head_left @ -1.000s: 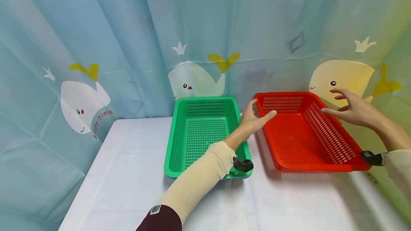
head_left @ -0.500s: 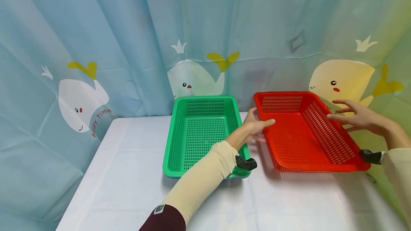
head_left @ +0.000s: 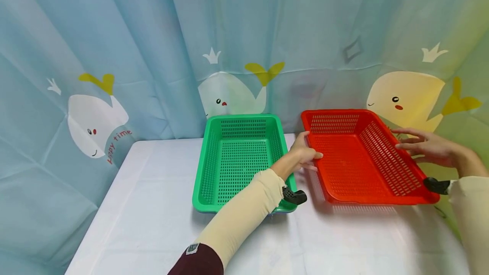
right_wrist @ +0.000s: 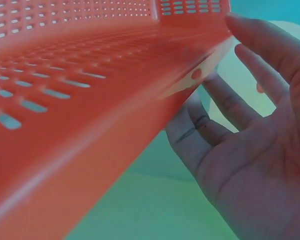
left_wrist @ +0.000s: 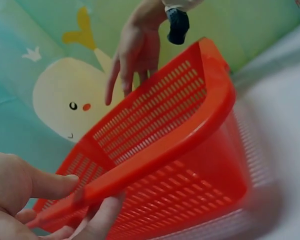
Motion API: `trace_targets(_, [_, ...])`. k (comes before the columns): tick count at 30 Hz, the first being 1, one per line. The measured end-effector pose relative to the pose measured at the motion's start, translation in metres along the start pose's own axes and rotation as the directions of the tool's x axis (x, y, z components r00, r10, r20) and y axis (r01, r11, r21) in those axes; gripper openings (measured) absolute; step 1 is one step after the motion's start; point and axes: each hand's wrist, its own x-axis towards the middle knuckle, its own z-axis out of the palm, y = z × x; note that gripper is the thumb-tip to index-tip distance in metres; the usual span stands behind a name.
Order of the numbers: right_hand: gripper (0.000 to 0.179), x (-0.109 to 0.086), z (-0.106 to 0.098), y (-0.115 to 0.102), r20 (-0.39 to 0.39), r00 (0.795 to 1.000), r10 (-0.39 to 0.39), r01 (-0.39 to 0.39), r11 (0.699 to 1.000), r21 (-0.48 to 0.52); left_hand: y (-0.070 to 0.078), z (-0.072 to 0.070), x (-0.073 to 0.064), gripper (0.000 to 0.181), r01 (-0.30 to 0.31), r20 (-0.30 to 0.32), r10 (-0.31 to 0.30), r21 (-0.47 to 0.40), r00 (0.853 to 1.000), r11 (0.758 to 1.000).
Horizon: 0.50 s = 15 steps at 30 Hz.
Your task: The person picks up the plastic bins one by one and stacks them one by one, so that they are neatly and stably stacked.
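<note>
Left hand point(head_left: 303, 152) pinches the red basket point(head_left: 344, 164) at nine o'clock; close the wide right hand point(head_left: 433, 148) evenly at three

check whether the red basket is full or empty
Empty: in the head view, the red basket shows its slotted floor bare, with nothing lying on it.

red basket point(head_left: 345, 164) — slotted | green basket point(head_left: 244, 160) — slotted | white table point(head_left: 153, 207) | blue curtain point(head_left: 305, 16), whale print point(head_left: 234, 94)
</note>
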Motion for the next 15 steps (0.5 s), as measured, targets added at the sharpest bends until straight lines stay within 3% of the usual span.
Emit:
trace_targets(5, [0.056, -0.0025, -0.0036, 0.0043, 0.062, 0.996, -0.058, 0.053, 0.996, 0.073, -0.0003, 0.0002, -0.0009, 0.085, -0.012, -0.012, 0.013, 0.027, 1.000, 1.000])
trace_targets(15, [0.055, -0.0025, -0.0036, 0.0068, 0.029, 0.999, -0.035, 0.033, 0.999, 0.041, 0.0002, 0.0014, 0.0012, 0.076, -0.027, -0.015, 0.028, 0.042, 0.999, 0.999])
